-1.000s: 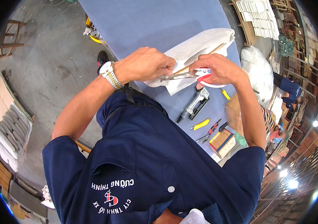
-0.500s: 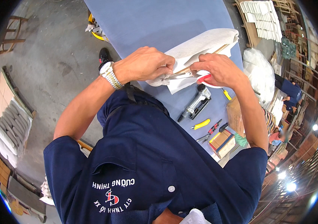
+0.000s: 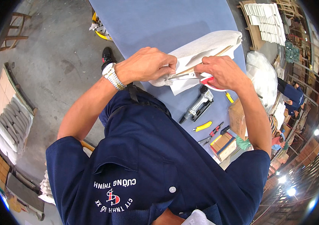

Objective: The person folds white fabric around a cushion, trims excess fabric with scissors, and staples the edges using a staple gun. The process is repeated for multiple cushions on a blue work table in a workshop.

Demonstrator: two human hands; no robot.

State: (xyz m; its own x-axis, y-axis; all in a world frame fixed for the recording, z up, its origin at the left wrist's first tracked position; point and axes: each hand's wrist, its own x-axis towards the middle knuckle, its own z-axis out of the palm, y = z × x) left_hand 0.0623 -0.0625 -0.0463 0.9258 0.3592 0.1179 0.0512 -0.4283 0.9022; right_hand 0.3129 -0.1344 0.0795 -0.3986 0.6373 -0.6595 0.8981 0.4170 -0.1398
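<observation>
- The white-covered panel (image 3: 208, 44) lies on the blue-grey table (image 3: 155, 28), slanting from its near left end, at the hands, to its far right end.
- A thin brown strip (image 3: 222, 51) runs lengthwise along the panel, and a flap of white cloth (image 3: 182, 86) hangs over its near side.
- At the panel's left end, the left hand (image 3: 147, 65) pinches bunched material between thumb and fingers; a metal watch (image 3: 113, 77) circles that wrist.
- Over the panel's near side, the right hand (image 3: 222, 72) is curled around the red-and-white handles of the scissors (image 3: 185, 76).
- The scissors point left, their tips at the bunched material beside the left fingers; how far apart the blades stand is too small to tell.
- On the panel's near side, just beyond the flap, lies a grey-and-black air tool (image 3: 198, 106).
- Farther from the panel on that side are a yellow-handled tool (image 3: 203, 126), red-and-black pliers (image 3: 215, 130) and a small wooden box (image 3: 223, 144).
- To the panel's right, beyond the table, sits a translucent plastic bag (image 3: 260, 78).
</observation>
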